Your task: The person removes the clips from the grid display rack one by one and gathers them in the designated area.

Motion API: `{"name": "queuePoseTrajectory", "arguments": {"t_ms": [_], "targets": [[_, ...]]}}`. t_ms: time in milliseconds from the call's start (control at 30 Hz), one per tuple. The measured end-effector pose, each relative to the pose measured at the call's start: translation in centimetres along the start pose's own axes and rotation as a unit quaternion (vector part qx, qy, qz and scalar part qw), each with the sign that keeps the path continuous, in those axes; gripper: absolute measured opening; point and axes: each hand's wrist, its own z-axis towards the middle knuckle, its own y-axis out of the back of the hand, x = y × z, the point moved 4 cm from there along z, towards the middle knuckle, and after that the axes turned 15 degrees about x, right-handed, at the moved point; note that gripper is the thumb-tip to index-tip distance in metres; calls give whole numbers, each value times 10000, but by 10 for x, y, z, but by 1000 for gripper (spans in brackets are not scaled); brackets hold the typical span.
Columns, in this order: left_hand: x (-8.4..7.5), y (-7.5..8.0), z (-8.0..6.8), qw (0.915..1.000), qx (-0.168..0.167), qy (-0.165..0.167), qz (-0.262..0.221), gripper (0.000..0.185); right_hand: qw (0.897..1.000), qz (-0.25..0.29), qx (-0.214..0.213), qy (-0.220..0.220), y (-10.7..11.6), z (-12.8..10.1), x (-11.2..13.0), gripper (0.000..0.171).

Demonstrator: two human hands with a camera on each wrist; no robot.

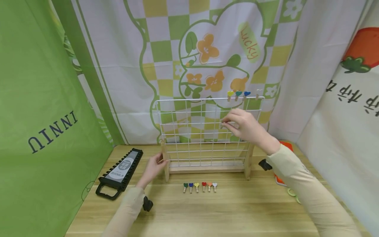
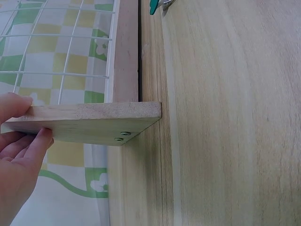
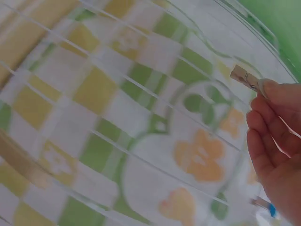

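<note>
A white wire grid [image 1: 192,99] stands upright in a wooden base [image 1: 204,169] on the table. My left hand [image 1: 155,165] holds the wooden side post [image 2: 94,113] at the grid's left end, thumb on one face and fingers on the other. In front of the grid's right half, my right hand [image 1: 244,125] pinches a small wooden clothespin [image 3: 243,79] between thumb and forefinger; its clip end points away from the fingertips. Heart-topped clothespins in yellow [image 1: 230,94], teal [image 1: 238,93], blue [image 1: 247,94] and white [image 1: 258,92] sit along the grid's top right.
Several heart clothespins, with a red one [image 1: 204,185] among them, lie in a row before the base. A black-edged toothed rack [image 1: 121,169] lies at left. Behind the right forearm are an orange item [image 1: 286,144] and pale green rings [image 1: 291,192]. Patterned cloth [image 1: 161,51] hangs behind.
</note>
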Motion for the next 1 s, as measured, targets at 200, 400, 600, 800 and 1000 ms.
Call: {"name": "queuePoseTrajectory", "arguments": {"t_ms": [200, 400, 600, 800, 1000], "targets": [[1, 0, -1, 10000, 16, 12, -5, 52, 9950, 579, 780, -220, -57, -33, 4, 13], [-7, -1, -3, 10000, -22, 28, 19, 50, 9727, 1227, 1745, -910, -105, -65, 9, 5], [-35, 0, -15, 9998, 96, 154, 124, 50, 9515, 1770, 2300, -1023, -144, -90, 11, 4], [-18, -1, -7, 9999, 2, 123, 100, 49, 9343, 2114, 2598, -1222, -169, -108, 12, 4], [0, 0, 1, 10000, -38, 49, -14, 50, 9163, 2383, 2871, -1454, -184, -119, 11, 5]]}}
